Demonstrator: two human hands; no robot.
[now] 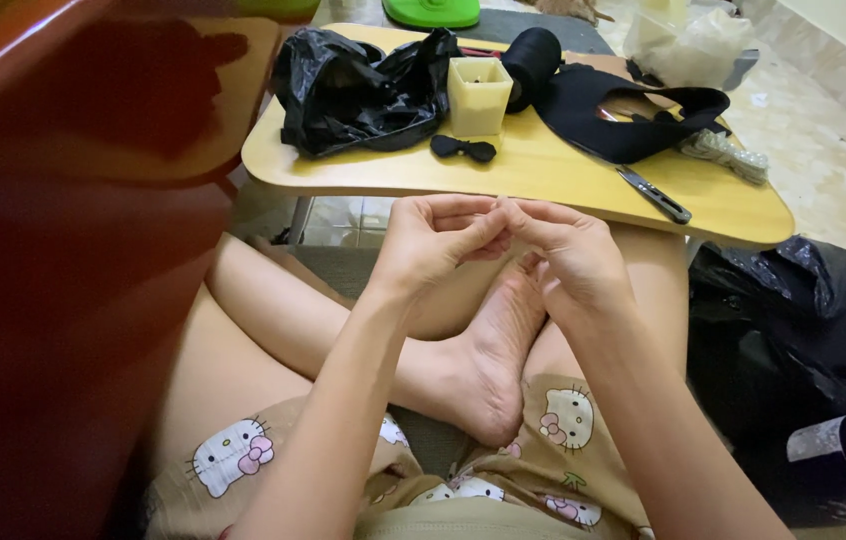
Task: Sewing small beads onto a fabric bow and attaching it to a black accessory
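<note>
Head cam: left hand (435, 243) and right hand (565, 255) meet at frame centre, fingertips pinched together on something too small to make out, possibly thread. Above them, one yellow lap table (543, 170) with rounded corners. On it: one crumpled glossy black plastic bag (358, 90), one square cream cup (478, 95), one small black bow (463, 148), one black thread spool (531, 60), one black fabric piece (613, 115), one scissors (653, 192)

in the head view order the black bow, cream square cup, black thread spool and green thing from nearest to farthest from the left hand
1. black bow, on the tray just beyond the left hand
2. cream square cup, behind the bow
3. black thread spool, behind and right of the cup
4. green thing, past the tray's far edge
</note>
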